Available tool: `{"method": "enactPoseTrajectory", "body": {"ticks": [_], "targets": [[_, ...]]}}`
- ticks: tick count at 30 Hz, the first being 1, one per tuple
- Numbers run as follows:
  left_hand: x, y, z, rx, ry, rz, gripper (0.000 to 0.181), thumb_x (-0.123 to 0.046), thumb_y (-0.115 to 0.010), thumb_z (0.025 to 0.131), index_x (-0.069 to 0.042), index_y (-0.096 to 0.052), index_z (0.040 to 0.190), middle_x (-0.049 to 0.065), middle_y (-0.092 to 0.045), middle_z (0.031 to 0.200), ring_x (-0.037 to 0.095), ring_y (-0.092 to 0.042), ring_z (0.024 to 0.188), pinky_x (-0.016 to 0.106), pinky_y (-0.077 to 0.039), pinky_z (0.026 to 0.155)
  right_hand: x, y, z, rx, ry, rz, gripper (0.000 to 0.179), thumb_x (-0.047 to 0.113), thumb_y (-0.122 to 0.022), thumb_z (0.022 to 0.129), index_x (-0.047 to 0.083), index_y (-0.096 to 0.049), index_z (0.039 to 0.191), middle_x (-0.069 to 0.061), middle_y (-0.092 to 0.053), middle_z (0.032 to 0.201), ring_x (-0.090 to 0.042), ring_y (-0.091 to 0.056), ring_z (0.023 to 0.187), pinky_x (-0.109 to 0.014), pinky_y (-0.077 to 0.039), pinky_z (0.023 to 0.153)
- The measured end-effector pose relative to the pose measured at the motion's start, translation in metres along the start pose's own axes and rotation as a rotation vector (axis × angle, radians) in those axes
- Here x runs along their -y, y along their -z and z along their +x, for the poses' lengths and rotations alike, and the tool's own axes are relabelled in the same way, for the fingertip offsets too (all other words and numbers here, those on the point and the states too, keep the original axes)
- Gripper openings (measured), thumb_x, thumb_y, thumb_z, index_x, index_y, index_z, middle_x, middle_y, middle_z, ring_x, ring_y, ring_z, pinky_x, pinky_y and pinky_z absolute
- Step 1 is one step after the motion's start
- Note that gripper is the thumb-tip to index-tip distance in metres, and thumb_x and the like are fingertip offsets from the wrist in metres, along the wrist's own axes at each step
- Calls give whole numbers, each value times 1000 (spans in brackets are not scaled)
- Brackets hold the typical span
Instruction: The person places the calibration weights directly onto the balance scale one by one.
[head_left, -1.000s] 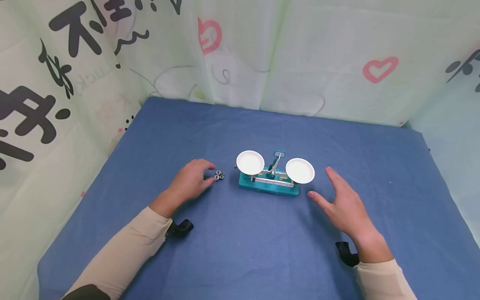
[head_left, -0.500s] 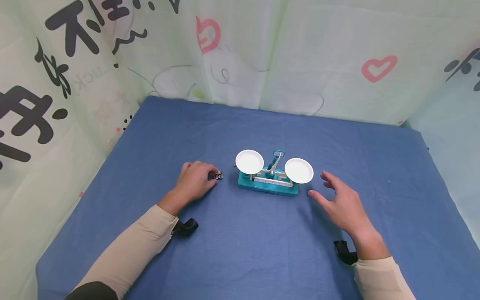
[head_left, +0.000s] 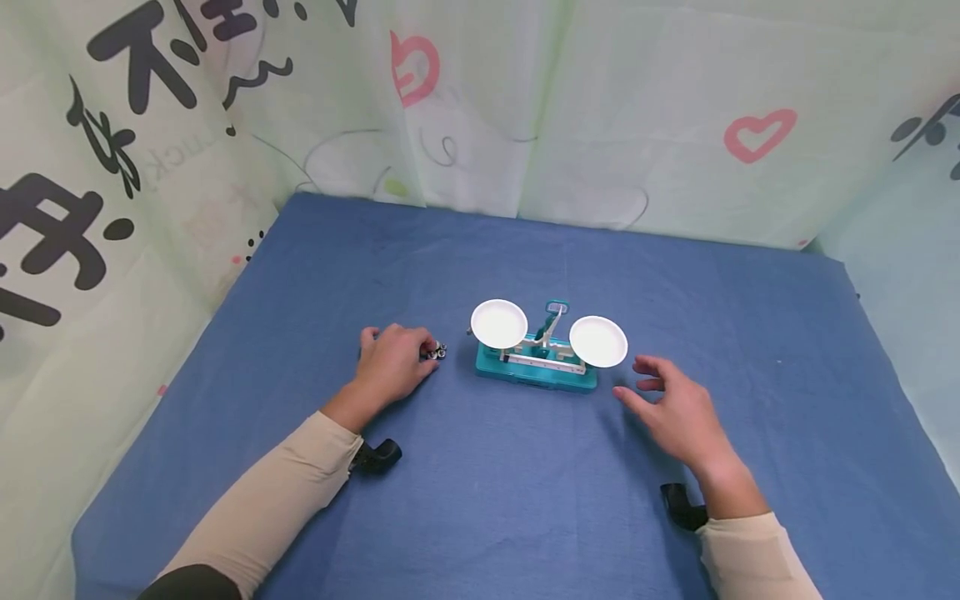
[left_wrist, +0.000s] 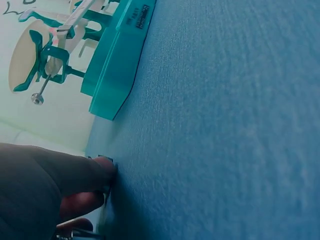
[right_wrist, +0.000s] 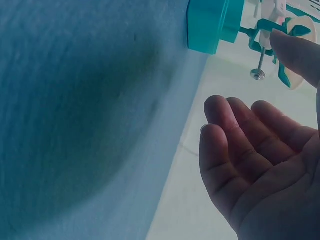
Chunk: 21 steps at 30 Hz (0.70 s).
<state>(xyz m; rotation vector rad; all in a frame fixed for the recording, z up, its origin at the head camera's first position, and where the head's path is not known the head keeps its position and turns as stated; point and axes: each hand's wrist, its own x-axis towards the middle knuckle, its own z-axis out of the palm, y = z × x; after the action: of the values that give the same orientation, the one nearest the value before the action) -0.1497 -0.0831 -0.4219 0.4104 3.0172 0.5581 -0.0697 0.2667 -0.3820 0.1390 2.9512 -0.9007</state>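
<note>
- Two digits of the left hand (head_left: 393,362), thumb and index finger, bend close together at the small metal pieces (head_left: 441,352); we cannot tell whether one is pinched, as the fingertips partly cover them.
- Another finger of that hand stands apart from these two.
- On the right hand (head_left: 682,417), we see thumb and fingers well apart, the fingers slightly bent, above the blue cloth (head_left: 480,500) and near the balance.
- The two-pan balance (head_left: 536,377) stands upright between the hands, near the metal pieces, with a teal base and two white pans.
- At one beam end, we notice a metal knob (left_wrist: 37,99).
- Beige sleeves (head_left: 277,483) cover both forearms, a black fitting (head_left: 378,456) beside each wrist.
- Behind, we see a pale printed curtain (head_left: 637,108).
</note>
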Motion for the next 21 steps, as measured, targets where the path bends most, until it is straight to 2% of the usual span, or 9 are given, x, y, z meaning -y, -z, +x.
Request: {"method": "enactPoseTrajectory", "body": {"ticks": [4,9,14,21], "targets": [[-2,-1,0,-4,-4,16,14,-25,-77,90,-16,-73,100,-2,-69,92,24,-59,97,64,-25,104,-1,-3,-1,3,4,3,53,25,-72,94,-6,-54,132,-25,-62,125,-40,-61,110,-55,-49,89],[-3,3,-4,-15,-23,10,12,-23,-78,89,-16,-74,99,-2,-69,92,24,-58,98,67,-21,105,0,-8,-3,12,72,-3,40,20,-74,92,-5,-64,122,-22,-70,110,-37,-67,101,-53,-52,85],[-8,18,-8,-44,-57,-34,8,-20,-76,90,-16,-74,97,-2,-71,95,27,-57,103,69,-18,106,1,-12,-3,17,131,3,34,14,-74,91,-4,-68,119,-19,-72,106,-35,-70,96,-52,-53,84],[-22,42,-8,-79,-109,-120,7,-17,-75,90,-16,-73,97,-3,-72,99,27,-56,105,66,-20,107,7,-19,0,36,169,-15,29,11,-73,91,-2,-70,117,-17,-71,104,-32,-69,93,-51,-53,83]]}}
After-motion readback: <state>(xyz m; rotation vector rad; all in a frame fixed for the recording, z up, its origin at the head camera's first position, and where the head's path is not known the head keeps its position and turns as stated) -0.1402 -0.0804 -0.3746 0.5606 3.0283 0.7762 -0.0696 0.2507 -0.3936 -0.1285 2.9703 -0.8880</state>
